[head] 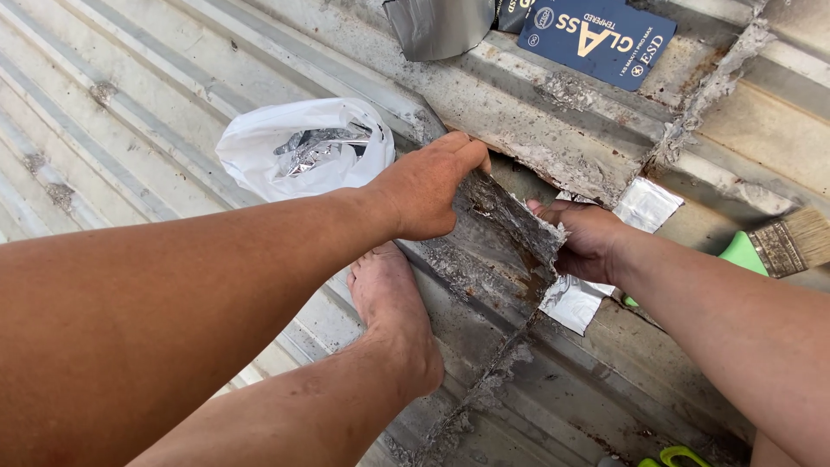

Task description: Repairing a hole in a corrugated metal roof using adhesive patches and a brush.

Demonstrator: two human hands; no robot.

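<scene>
My left hand (428, 190) lies flat with fingers together, pressing down on the upper end of a worn, dirty grey sealing strip (497, 246) that runs across a corrugated metal roof (130, 112). At the strip's right edge my right hand (588, 240) pinches a loose, peeling flap of it. Under that flap lie shiny silver foil pieces (572, 301). My bare foot (391, 303) rests on the roof just below the left hand.
A white plastic bag (298, 147) holding crumpled silver scraps sits left of the hands. A green-handled paintbrush (782, 244) lies at the right. A dark blue flat box (596, 35) and a grey tape piece (437, 26) lie at the top. A green-handled tool (679, 456) shows at the bottom.
</scene>
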